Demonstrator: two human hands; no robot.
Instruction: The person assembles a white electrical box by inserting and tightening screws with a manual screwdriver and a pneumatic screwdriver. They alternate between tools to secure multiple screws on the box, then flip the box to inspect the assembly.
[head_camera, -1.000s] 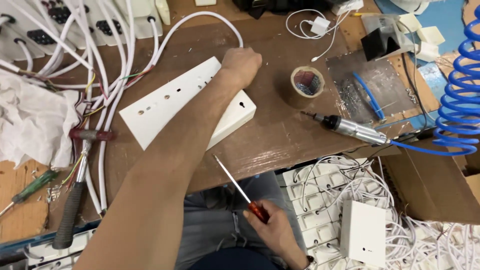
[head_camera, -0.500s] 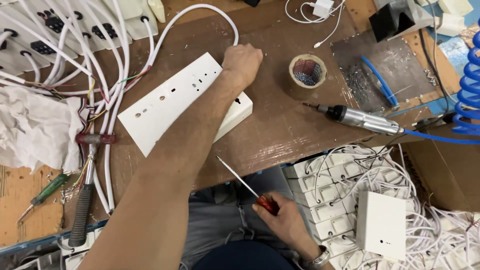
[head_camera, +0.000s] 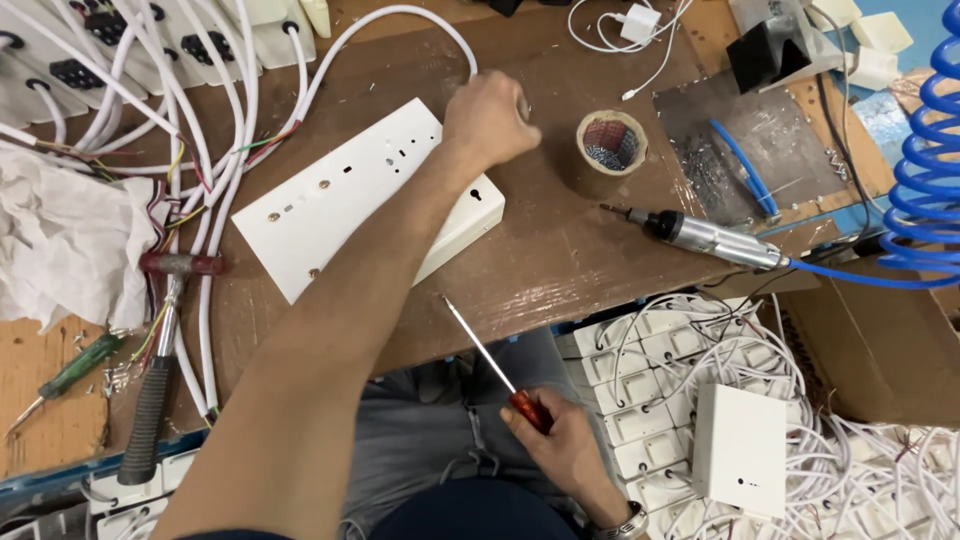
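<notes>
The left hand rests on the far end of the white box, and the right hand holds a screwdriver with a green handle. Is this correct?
Not quite. In the head view the screwdriver in the right hand has a red handle, not green. The left hand does rest at the far end of the white box.

At centre lies a white rectangular plastic box (head_camera: 370, 195); lower centre, a red-handled steel screwdriver (head_camera: 497, 375); far right, a blue coiled hose (head_camera: 925, 170).

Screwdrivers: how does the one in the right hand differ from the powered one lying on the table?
The hand screwdriver is thin with a red handle, gripped by the right hand, cordless. The powered screwdriver is thick, silver and black, lies untouched on the table, fed by a blue hose. Both tips point up-left.
</notes>
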